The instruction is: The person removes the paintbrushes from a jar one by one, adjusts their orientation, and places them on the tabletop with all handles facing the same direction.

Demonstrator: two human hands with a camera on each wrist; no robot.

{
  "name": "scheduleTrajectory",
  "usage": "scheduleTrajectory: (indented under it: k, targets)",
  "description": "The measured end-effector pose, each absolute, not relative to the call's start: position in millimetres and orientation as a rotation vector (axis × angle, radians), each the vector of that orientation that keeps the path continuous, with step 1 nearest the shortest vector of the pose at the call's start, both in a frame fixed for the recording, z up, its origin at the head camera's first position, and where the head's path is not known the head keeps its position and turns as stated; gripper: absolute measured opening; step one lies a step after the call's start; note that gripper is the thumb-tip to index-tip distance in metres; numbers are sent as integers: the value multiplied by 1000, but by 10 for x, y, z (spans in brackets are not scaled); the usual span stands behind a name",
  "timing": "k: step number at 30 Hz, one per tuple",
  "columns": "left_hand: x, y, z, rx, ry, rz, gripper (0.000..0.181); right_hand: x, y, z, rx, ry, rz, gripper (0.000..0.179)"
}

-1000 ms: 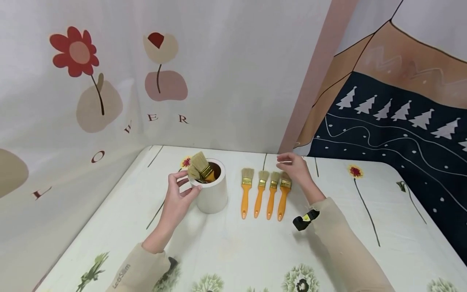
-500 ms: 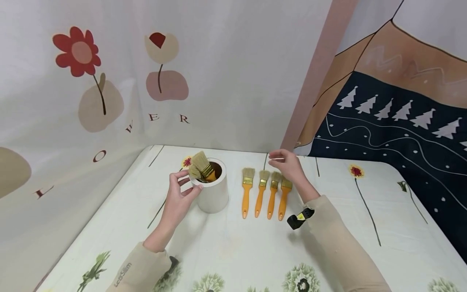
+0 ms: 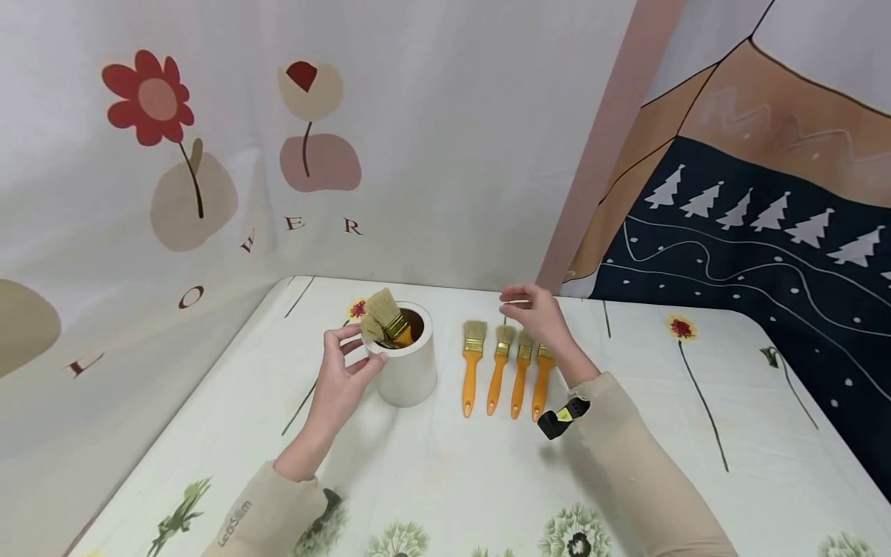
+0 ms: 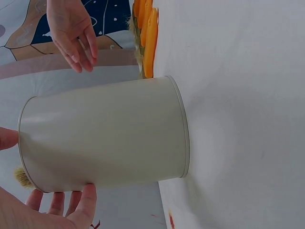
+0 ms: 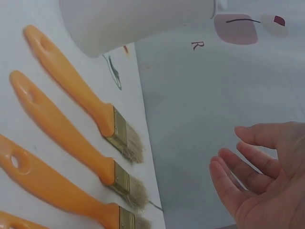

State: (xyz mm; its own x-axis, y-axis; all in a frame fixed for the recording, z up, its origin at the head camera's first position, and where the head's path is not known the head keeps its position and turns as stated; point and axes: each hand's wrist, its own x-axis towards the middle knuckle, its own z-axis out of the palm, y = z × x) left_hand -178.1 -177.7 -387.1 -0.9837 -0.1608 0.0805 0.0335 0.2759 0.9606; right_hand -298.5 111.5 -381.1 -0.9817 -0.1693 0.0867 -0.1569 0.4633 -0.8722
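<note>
My left hand (image 3: 341, 387) grips a white cylindrical container (image 3: 412, 381) near its rim, thumb at the front and fingers along the left side. The container stands upright on the table. Bristle-up paintbrushes (image 3: 387, 317) lean out of its mouth; how many is unclear. To its right, several orange-handled paintbrushes (image 3: 470, 375) lie in a row, bristles pointing away from me. Above the bristles of the rightmost ones hovers my right hand (image 3: 539, 313), partly covering them. In the right wrist view its fingers (image 5: 226, 183) are loosely bent and hold nothing.
A white tablecloth (image 3: 445, 480) with printed flowers covers the table. Behind it hangs a pale curtain (image 3: 445, 155) with flower drawings and letters. A dark printed cloth (image 3: 724, 255) borders the right side. A black wrist camera (image 3: 562, 416) hangs below my right sleeve.
My right hand has drifted left above the row of paintbrushes, covering more of the right-hand bristles. The left hand, the container and the paintbrushes stay in place.
</note>
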Motion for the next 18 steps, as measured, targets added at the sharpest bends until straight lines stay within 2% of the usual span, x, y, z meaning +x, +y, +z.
scheduleTrajectory:
  k: [18]
  targets:
    - [-1777, -1777, -3867, 111, -2377, -1790, 59, -2904, 932, -3699, -399, 2556, -1712, 38]
